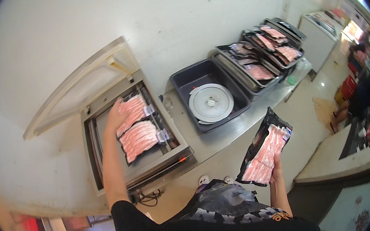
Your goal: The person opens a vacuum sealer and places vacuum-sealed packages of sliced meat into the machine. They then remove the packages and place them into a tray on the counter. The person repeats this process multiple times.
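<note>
A vacuum chamber sealer stands before me with its lid raised. Two black-backed packs of sliced meat lie side by side in its chamber, their mouths toward the sealing bar on the right. My left hand is on the left end of the farther meat pack; blur hides whether the fingers grip it. The nearer meat pack lies just below that hand. Over the floor to the right, my right hand holds another meat pack by its lower right edge, meat side up.
Right of the sealer, a dark plastic tub on the steel table holds a round metal lid. Beyond it are trays heaped with meat packs. A person bends at the far right. Cables hang below the sealer.
</note>
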Demonstrator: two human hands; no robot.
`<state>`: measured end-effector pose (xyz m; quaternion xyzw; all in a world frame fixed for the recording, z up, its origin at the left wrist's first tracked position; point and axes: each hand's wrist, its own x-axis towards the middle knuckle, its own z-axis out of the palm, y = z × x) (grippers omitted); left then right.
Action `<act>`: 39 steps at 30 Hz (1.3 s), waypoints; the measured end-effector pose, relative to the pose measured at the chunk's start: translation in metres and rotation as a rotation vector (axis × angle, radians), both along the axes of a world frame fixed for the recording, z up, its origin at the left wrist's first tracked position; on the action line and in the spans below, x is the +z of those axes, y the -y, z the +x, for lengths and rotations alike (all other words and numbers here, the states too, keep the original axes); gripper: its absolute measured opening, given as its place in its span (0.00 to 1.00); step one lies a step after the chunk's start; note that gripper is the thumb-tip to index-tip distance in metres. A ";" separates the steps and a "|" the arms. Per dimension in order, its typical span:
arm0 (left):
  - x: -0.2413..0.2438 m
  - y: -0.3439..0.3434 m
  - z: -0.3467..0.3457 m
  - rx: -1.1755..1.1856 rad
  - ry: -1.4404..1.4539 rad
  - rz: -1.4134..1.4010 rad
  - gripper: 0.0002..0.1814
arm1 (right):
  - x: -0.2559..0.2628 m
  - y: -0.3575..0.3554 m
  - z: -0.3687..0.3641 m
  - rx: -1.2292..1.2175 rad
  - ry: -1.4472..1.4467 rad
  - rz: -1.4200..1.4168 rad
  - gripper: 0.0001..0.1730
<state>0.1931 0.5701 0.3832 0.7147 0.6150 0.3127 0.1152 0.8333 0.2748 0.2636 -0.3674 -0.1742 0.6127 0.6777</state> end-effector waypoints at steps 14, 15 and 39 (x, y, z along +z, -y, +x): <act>0.005 -0.074 -0.078 -0.094 -0.356 -0.743 0.60 | -0.019 0.041 -0.046 -0.230 -0.194 0.033 0.49; 0.010 -0.074 -0.078 -0.093 -0.339 -0.809 0.61 | -0.021 0.039 -0.049 -0.221 -0.183 0.048 0.49; 0.105 0.190 0.127 -0.418 0.970 -0.405 0.37 | 0.034 -0.051 -0.178 0.190 -0.158 -0.109 0.40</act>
